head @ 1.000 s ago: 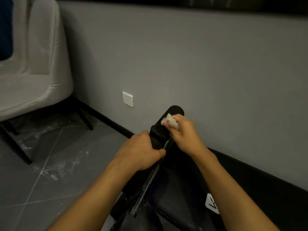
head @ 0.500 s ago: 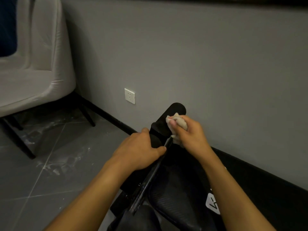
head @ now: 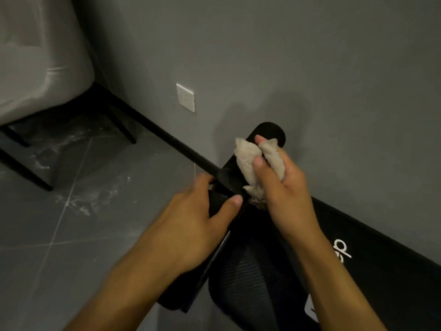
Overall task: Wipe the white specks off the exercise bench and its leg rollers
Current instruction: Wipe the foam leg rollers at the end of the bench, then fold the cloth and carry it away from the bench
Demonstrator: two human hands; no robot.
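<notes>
The black exercise bench lies low along the grey wall, its ribbed pad toward me. Two black foam leg rollers stick out at its far end. My left hand grips the near roller from the left, thumb across its top. My right hand holds a crumpled beige cloth between thumb and fingers, lifted just in front of the far roller. Whether the cloth touches that roller I cannot tell. No white specks show on the dark bench surfaces.
A black mat with white lettering leans along the wall's base to the right. A grey chair on thin black legs stands at the left. White dusty smears mark the grey floor tiles. A white socket sits on the wall.
My right hand has turned and lifted so the cloth now faces me, unfolding between thumb and fingers. The left hand keeps its grip on the near roller. The view has moved closer.
</notes>
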